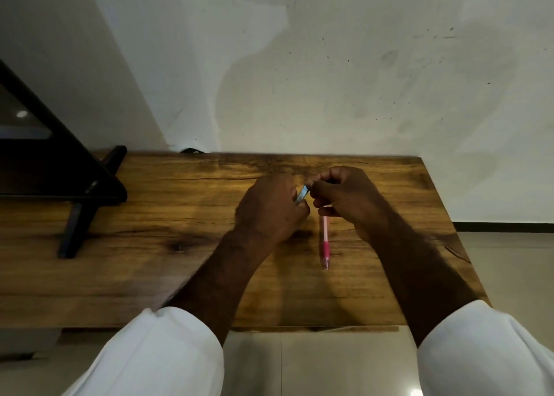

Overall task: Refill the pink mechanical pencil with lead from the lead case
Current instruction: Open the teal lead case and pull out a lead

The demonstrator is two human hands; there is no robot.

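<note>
My left hand [271,206] is closed around a small flat lead case [302,193], whose pale blue-grey top sticks out toward the right. My right hand [344,194] has its fingertips pinched at the case's top end. The same hand's lower fingers hold the upper end of the pink mechanical pencil [324,241]. The pencil hangs almost upright over the wooden table [168,245], its tip pointing toward me. The pencil's top end is hidden inside my right hand. No loose lead is visible.
A black monitor stand [87,203] with a screen above it occupies the table's left part. A white wall rises right behind the table. The table's right edge [449,224] drops to a tiled floor.
</note>
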